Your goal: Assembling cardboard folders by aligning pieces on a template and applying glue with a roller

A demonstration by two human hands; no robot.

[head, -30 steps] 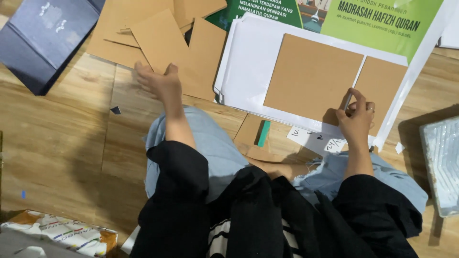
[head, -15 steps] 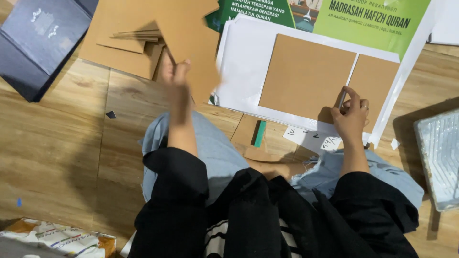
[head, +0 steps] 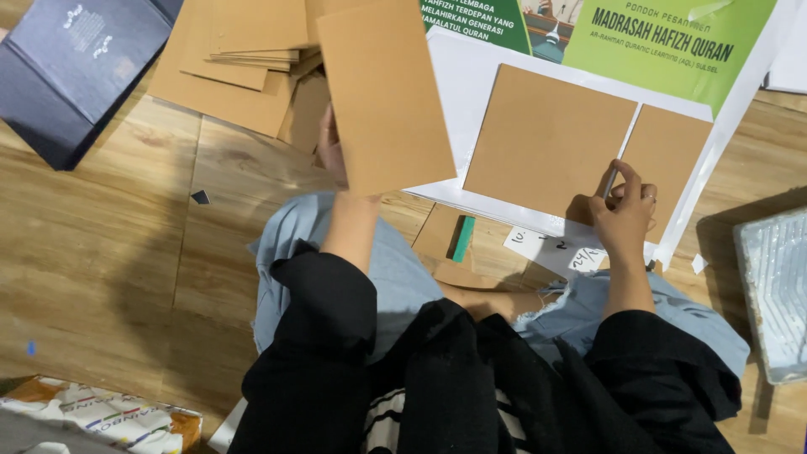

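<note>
The brown cardboard sheet is lifted above the wooden floor, held from behind by the left hand. Most of this hand is hidden by the sheet, but its grasp on the sheet is clear. The sheet is in the air between the pile of cardboard pieces, which lies beyond the left hand, and the white board on the side of the right hand.

The right hand rests on the near edge of 2 cardboard panels that lie flat on the white board. Its fingers are closed around a thin thing like a pen; what it is exactly cannot be told.

The step in hand seems to be bringing a new sheet from the pile to the work place. The next move probably needs the sheet to be laid flat and lined up beside the 2 panels.

Compared with 1 second ago, the left hand was then pressed flat on the pile; now it has raised 1 sheet toward the person. The right hand has stayed in the same place.
</note>
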